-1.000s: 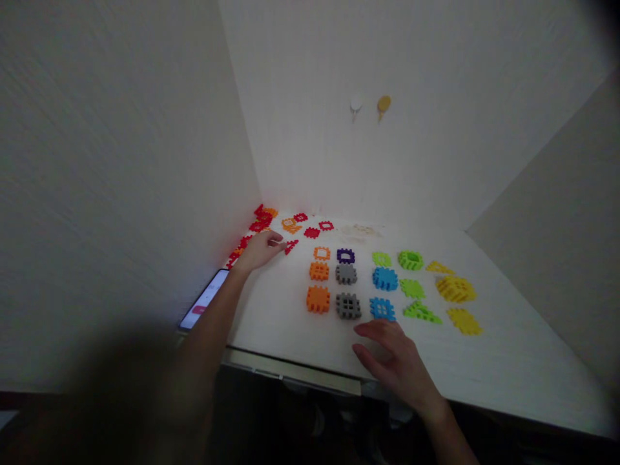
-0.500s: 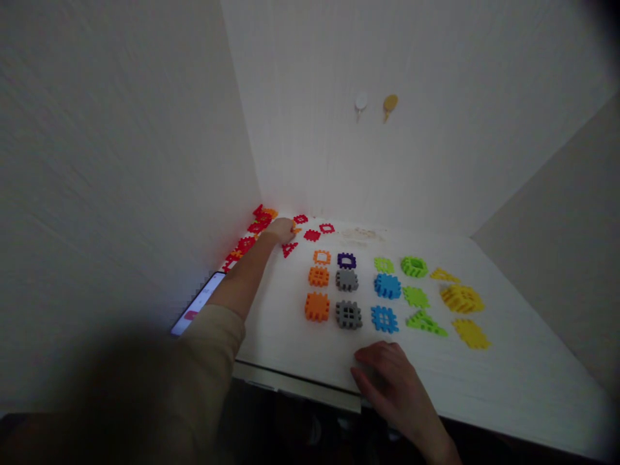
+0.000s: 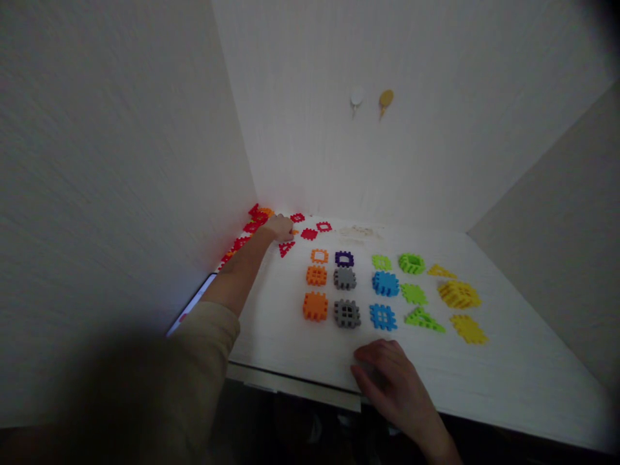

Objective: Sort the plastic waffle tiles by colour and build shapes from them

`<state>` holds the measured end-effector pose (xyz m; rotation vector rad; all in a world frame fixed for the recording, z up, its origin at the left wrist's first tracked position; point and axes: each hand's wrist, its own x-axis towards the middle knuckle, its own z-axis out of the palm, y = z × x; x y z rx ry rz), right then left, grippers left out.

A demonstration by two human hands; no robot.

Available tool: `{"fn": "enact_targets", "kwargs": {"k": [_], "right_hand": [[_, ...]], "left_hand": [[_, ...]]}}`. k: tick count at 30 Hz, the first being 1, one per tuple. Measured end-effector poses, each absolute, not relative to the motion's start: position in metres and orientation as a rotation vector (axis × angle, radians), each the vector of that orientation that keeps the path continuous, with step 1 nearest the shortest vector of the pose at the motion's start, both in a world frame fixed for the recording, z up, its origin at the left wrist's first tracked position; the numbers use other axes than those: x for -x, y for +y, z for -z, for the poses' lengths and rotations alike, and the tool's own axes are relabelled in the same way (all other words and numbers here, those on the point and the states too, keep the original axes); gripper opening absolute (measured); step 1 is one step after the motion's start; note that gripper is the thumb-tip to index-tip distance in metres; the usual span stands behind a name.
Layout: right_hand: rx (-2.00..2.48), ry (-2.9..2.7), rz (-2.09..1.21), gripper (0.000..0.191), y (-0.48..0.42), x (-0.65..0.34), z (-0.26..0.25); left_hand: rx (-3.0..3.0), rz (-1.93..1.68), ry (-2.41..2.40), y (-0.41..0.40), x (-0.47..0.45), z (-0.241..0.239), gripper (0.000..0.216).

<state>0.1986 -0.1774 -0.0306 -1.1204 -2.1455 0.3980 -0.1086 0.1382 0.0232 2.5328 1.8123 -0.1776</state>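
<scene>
My left hand (image 3: 279,228) reaches to the far left of the white table, its fingers closed. A bit of an orange interlocking plastic tile (image 3: 295,232) sticks out at the fingertips; the rest is hidden by the hand. Around it lie a red triangular tile (image 3: 287,248), a solid red tile (image 3: 309,234) and red frame tiles (image 3: 324,227). My right hand (image 3: 390,378) rests at the table's front edge, fingers loosely curled, thumb apart, holding nothing. Nearest to it are a blue window tile (image 3: 383,317) and a grey window stack (image 3: 347,314).
Orange (image 3: 316,306), grey, blue, green (image 3: 414,294) and yellow (image 3: 469,329) tiles stand in groups across the middle and right. Red and orange tiles (image 3: 242,244) line the left wall. A lit phone (image 3: 191,303) lies by my left forearm. Two hooks (image 3: 386,98) hang on the back wall.
The view has shifted slightly. My left hand has turned a little at the same spot, and less of the orange tile shows. My right hand has stayed still.
</scene>
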Motion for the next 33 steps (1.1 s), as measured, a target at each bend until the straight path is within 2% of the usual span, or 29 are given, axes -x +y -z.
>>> {"fn": "enact_targets", "kwargs": {"k": [9,14,18,26,30,33], "right_hand": [[1.167,-2.134,-0.402,0.012,-0.177,-0.197,0.027],[1.17,-2.136,-0.413,0.012,-0.178,-0.198,0.028],[1.18,-2.132,-0.437,0.013,-0.177,-0.199,0.029],[1.189,-2.13,-0.456,0.013,-0.177,-0.199,0.028],[1.19,-2.112,-0.464,0.013,-0.176,-0.2,0.032],[1.204,-2.098,-0.473,0.013,-0.176,-0.2,0.033]], "left_hand": [[-2.565,0.002,1.651,0.126,0.101,-0.033,0.021],[-2.583,-0.356,1.607,0.1,0.09,-0.052,0.037],[-2.356,-0.604,1.537,0.055,0.087,-0.057,0.023],[-1.664,-0.747,1.329,-0.058,0.106,-0.032,0.035],[-1.537,-0.781,1.411,-0.082,0.109,-0.012,0.049],[-1.596,-0.798,1.477,-0.089,0.106,0.001,0.043]]}}
